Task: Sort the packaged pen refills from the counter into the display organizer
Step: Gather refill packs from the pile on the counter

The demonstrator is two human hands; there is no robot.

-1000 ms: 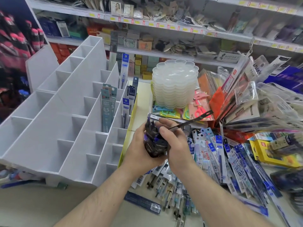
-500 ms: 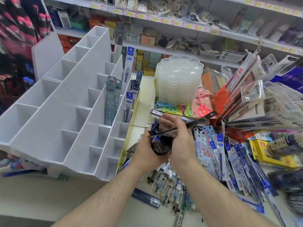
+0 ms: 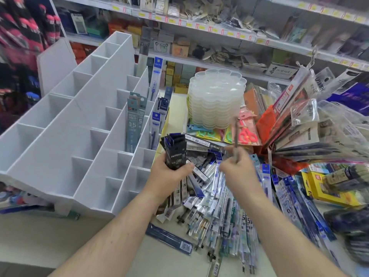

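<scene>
Head view, left hand (image 3: 168,177) gripping black refill bundle (image 3: 175,151), right hand (image 3: 237,171) pinching seemingly one blurred pack (image 3: 235,134).

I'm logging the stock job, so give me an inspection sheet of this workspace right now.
Surface: pale counter, crowded on the right.
Job's things: white organizer, a few refill packs upright in its right-hand slots; loose refill pile on the counter.
Clutter: stack of clear trays, scissors pack, yellow box, fanned hanging packs.
Hands: left hand grips a dark bundle of packs; right hand pinches one thin blurred pack.
Cables: nothing seen.
Surroundings: stocked shop shelves.
</scene>
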